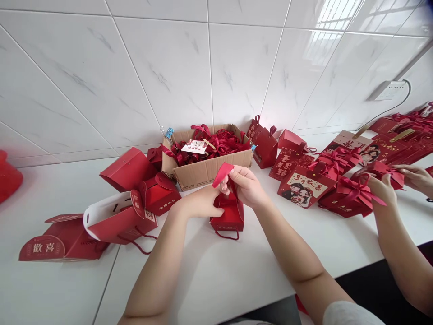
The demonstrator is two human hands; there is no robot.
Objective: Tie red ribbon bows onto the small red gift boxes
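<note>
A small red gift box (228,221) with a dark red cord handle stands in front of me on the white table. My left hand (203,201) reaches to its left side, the thumb lying on the box and the other fingers partly hidden. Above the box, my right hand (246,184) pinches a red ribbon (223,174) between thumb and fingers. One strand of ribbon hangs down toward the box. Right behind is a cardboard box (209,169) full of dark red ribbons (230,142), with a printed card (194,146) on top.
Several red boxes (126,169) lie at my left, one a white-lined open box (111,216). Printed gift boxes (299,187) with bows crowd the right. There a co-worker's hands (382,192) handle a ribboned box. A tiled wall (162,67) closes the back.
</note>
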